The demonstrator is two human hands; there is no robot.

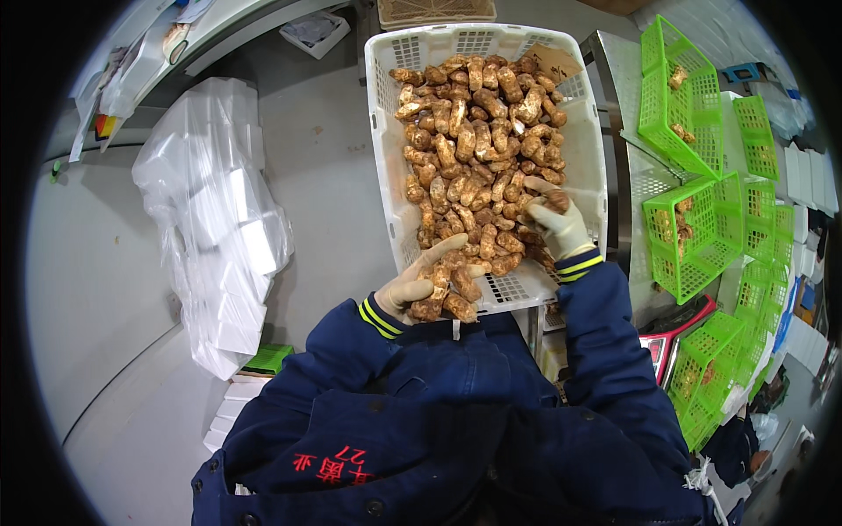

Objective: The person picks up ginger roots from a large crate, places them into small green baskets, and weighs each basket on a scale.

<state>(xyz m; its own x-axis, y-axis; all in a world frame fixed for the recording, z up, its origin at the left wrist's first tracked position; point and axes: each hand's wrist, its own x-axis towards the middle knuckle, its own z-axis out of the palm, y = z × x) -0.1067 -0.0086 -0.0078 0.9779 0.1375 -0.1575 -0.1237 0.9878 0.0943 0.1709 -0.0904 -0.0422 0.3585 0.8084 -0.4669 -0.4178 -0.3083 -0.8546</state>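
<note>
A large white plastic crate (387, 197) stands before me, filled with brown, thick-stemmed mushrooms (480, 138). My left hand (411, 283), in a pale glove, is cupped palm up over the crate's near left corner and holds several mushrooms (431, 299) against the palm and fingers. Over the right side of the pile, my right hand (556, 220), gloved too, has its fingers around a mushroom (558, 200). A piece of brown cardboard with writing (554, 62) lies at the crate's far right corner.
Green perforated baskets (684, 148), some with a few mushrooms, line a metal table (648, 171) at the right. A red-rimmed device (671, 335) sits nearer me. White foam boxes under clear plastic (217, 217) stand at the left. Beyond the crate is a beige crate (437, 12).
</note>
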